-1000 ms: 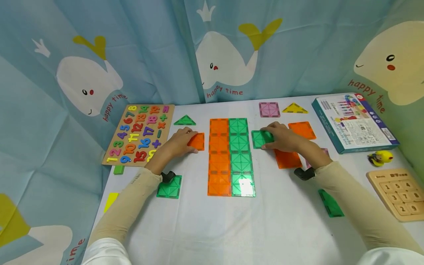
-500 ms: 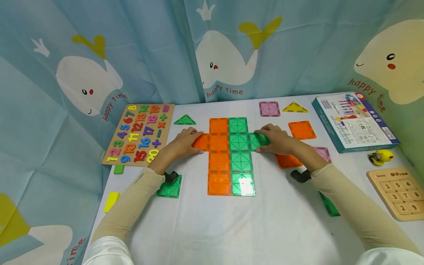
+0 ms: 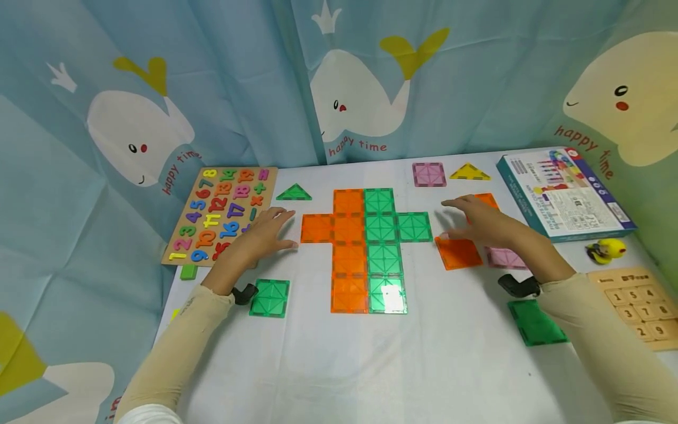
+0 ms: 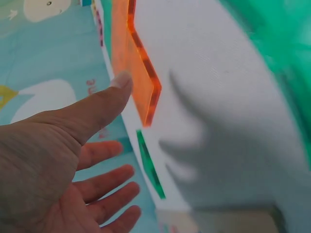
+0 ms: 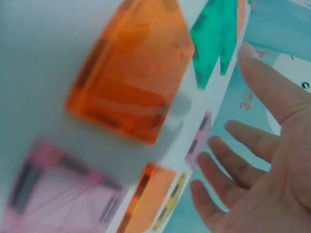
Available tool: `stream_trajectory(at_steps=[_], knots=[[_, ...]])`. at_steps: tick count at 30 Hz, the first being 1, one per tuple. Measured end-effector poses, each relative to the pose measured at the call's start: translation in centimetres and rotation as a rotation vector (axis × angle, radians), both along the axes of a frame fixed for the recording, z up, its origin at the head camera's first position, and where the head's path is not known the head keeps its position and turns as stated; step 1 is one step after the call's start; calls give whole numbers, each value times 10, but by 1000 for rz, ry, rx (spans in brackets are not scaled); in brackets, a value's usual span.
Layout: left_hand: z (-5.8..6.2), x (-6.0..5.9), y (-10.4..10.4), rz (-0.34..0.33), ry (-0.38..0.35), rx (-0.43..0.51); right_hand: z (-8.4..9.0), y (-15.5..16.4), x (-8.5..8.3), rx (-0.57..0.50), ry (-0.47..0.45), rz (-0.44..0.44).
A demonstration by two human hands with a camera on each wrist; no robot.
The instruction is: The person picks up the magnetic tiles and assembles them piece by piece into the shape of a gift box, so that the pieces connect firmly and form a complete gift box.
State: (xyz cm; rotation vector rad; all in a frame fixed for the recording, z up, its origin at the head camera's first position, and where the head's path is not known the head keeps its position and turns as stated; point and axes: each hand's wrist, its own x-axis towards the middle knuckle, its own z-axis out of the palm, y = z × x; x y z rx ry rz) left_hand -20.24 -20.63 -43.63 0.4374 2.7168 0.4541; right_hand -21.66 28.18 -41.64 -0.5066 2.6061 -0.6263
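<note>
Square see-through magnetic tiles lie flat in a cross on the white table. Its left column is of orange tiles [image 3: 349, 261], its right column of green tiles [image 3: 385, 259]. A single orange tile [image 3: 316, 228] joins the left side, and a single green tile [image 3: 415, 227] joins the right. My left hand [image 3: 259, 238] hovers with spread fingers just left of the orange side tile, holding nothing. Over loose orange tiles [image 3: 458, 254] to the right, my right hand [image 3: 484, 222] is spread and holds nothing; its palm and fingers [image 5: 235, 141] show in the right wrist view.
A number board [image 3: 212, 212] stands at the left back, near a green triangle tile [image 3: 294, 192]. Loose green tiles lie at left [image 3: 269, 298] and right [image 3: 536, 322]. Pink [image 3: 429, 175] and yellow [image 3: 469, 171] tiles, a box [image 3: 567, 194], a toy figure [image 3: 606, 251] and a wooden number board [image 3: 635, 306] fill the right.
Both hands brought the orange and green side tiles inward against the columns, then let go. Since then the left hand has drawn back left and the right hand right.
</note>
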Motion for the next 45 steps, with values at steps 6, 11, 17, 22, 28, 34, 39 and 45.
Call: stream_trajectory(at_steps=[6,11,17,22,28,34,39,45], knots=[[2,32,-26,22,-44,29,-11,15,24,67,11,44],[-1,65,-38,74,-137,103,-21,17,42,67,34,20],[-5,105,-38,83,-110,112,-24,14,53,36,36,-15],[-8,128,-32,86,-93,118,-26,14,58,41,70,-9],[-13,138,-30,81,-54,98,-27,13,59,27,87,7],[-15,141,-31,69,-28,109,-27,14,61,48,79,-8],[-19,140,-28,86,7,108,-30,15,63,40,78,-27],[-25,134,-20,97,53,120,-33,11,70,3,81,-33]])
